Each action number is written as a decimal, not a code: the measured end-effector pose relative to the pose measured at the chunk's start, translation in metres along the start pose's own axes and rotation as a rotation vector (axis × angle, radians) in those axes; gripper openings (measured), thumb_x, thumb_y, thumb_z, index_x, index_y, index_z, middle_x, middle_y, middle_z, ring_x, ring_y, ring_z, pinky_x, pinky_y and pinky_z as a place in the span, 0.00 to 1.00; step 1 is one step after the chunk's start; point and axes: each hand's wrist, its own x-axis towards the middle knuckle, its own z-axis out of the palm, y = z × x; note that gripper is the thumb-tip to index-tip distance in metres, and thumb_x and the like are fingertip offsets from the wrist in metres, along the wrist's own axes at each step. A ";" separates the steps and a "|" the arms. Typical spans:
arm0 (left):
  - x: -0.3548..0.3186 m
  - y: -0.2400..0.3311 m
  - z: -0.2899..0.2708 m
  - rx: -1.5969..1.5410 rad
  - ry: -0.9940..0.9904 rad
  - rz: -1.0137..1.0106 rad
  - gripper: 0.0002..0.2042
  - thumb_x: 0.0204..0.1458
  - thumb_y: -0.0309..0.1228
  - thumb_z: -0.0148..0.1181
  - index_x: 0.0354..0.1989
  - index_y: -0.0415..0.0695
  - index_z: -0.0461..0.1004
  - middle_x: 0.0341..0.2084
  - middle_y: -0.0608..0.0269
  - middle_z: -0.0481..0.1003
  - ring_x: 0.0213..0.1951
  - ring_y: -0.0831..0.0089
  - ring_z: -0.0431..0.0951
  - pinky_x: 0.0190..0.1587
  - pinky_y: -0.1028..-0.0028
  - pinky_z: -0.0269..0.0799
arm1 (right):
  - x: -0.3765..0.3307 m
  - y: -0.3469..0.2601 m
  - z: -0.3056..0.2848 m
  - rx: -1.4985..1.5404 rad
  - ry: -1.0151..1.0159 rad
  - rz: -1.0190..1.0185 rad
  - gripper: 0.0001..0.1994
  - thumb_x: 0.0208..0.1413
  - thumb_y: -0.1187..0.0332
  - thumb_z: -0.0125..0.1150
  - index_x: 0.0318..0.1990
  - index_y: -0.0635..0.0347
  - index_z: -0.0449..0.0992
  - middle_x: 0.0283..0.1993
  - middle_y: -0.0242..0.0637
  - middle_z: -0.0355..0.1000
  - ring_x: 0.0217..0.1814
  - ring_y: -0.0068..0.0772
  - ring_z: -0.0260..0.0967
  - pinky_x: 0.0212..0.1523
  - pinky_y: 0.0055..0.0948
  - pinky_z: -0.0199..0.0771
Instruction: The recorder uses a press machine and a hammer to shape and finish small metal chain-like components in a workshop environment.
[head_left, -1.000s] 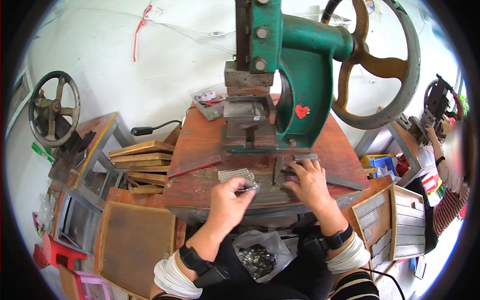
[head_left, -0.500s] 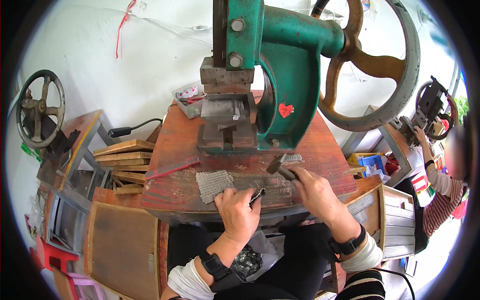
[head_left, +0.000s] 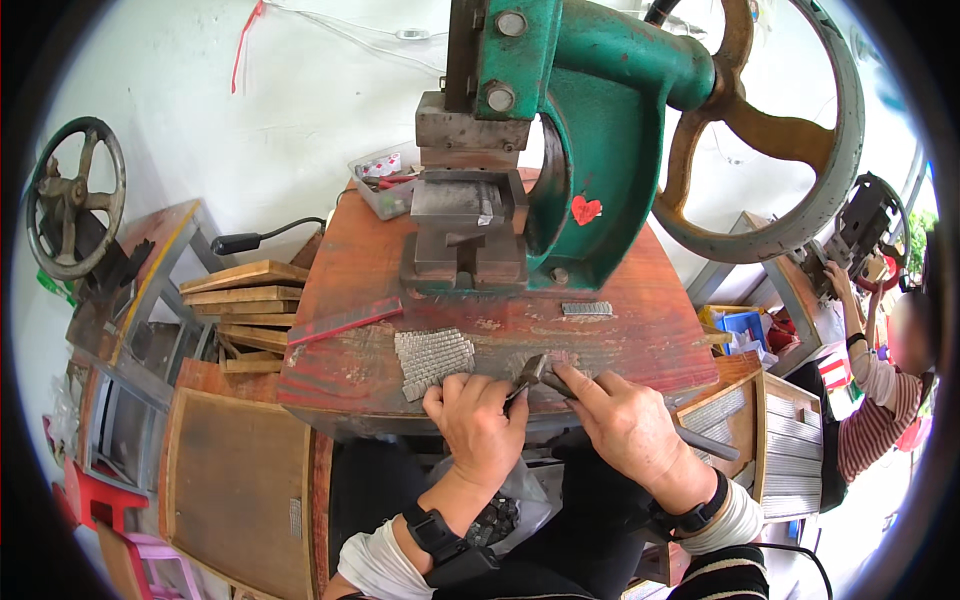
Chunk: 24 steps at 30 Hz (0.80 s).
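My right hand (head_left: 635, 425) grips a hammer (head_left: 712, 444); its head is down against what my left hand holds, near the table's front edge. My left hand (head_left: 470, 420) is closed, thumb and fingers pinching a small dark piece (head_left: 516, 394) mostly hidden by the fingers and the hammer head. Just beyond the left hand, a flat patch of small grey metal pieces in rows (head_left: 432, 362) lies on the red-brown worktable (head_left: 640, 350). A short strip of similar metal pieces (head_left: 586, 309) rests farther back, beyond the right hand.
A green hand-wheel press (head_left: 610, 150) stands at the back of the table. A red bar (head_left: 345, 322) lies at left, and a plastic box (head_left: 385, 195) sits behind. Wooden trays (head_left: 240, 490) flank the table. At far right another person's arm (head_left: 845, 295) reaches to a machine.
The hammer, raised apart from the left hand before, has come down and left onto the piece there. My right hand moved down with it. The whole view has shifted slightly.
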 end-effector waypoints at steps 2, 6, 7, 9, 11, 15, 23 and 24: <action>0.000 0.000 -0.001 0.000 -0.003 -0.001 0.08 0.36 0.29 0.71 0.24 0.46 0.77 0.26 0.69 0.75 0.38 0.65 0.71 0.47 0.61 0.54 | 0.000 -0.003 -0.002 -0.010 0.014 0.003 0.23 0.50 0.74 0.59 0.57 0.52 0.72 0.25 0.39 0.68 0.22 0.43 0.72 0.21 0.38 0.76; 0.001 -0.001 0.001 0.012 -0.002 0.009 0.08 0.36 0.29 0.71 0.24 0.46 0.77 0.26 0.68 0.75 0.38 0.65 0.71 0.47 0.60 0.54 | 0.002 -0.004 -0.005 -0.067 -0.014 0.023 0.23 0.50 0.75 0.58 0.57 0.53 0.72 0.25 0.38 0.67 0.21 0.42 0.71 0.21 0.38 0.75; 0.000 -0.001 0.001 0.010 -0.004 0.010 0.08 0.36 0.29 0.71 0.24 0.46 0.77 0.26 0.68 0.75 0.38 0.65 0.71 0.47 0.60 0.54 | 0.002 -0.003 -0.005 -0.096 -0.029 0.035 0.23 0.50 0.75 0.58 0.57 0.53 0.71 0.25 0.38 0.67 0.21 0.42 0.71 0.21 0.37 0.75; -0.001 0.000 -0.001 -0.006 -0.002 -0.001 0.08 0.36 0.29 0.71 0.25 0.46 0.77 0.26 0.68 0.76 0.38 0.65 0.71 0.47 0.60 0.54 | 0.000 -0.006 -0.005 -0.077 0.007 0.009 0.23 0.50 0.75 0.58 0.57 0.54 0.71 0.25 0.38 0.67 0.21 0.42 0.72 0.21 0.37 0.75; 0.000 0.000 -0.001 0.008 -0.006 -0.003 0.08 0.36 0.29 0.71 0.25 0.45 0.78 0.26 0.68 0.76 0.39 0.65 0.71 0.47 0.60 0.54 | -0.001 -0.007 -0.004 -0.064 0.043 -0.011 0.23 0.50 0.75 0.58 0.57 0.54 0.71 0.25 0.38 0.68 0.21 0.42 0.72 0.21 0.37 0.75; -0.001 0.000 0.000 0.008 -0.014 -0.003 0.08 0.36 0.29 0.71 0.26 0.44 0.78 0.28 0.66 0.75 0.40 0.63 0.71 0.48 0.60 0.55 | -0.001 -0.006 0.000 -0.094 -0.021 0.042 0.22 0.51 0.73 0.58 0.56 0.54 0.71 0.26 0.39 0.69 0.22 0.42 0.73 0.21 0.37 0.76; -0.007 -0.004 -0.001 -0.038 0.026 -0.012 0.09 0.36 0.29 0.71 0.28 0.43 0.79 0.33 0.60 0.72 0.41 0.61 0.71 0.50 0.60 0.56 | 0.000 -0.011 -0.004 -0.103 -0.027 0.040 0.22 0.52 0.73 0.58 0.57 0.54 0.70 0.26 0.39 0.69 0.23 0.42 0.74 0.22 0.37 0.76; -0.007 -0.004 -0.001 -0.036 0.020 -0.018 0.09 0.36 0.29 0.71 0.28 0.43 0.79 0.32 0.61 0.72 0.41 0.61 0.71 0.50 0.60 0.56 | 0.001 -0.015 -0.006 -0.097 -0.017 0.039 0.23 0.51 0.73 0.58 0.57 0.54 0.70 0.26 0.39 0.69 0.23 0.42 0.74 0.22 0.37 0.76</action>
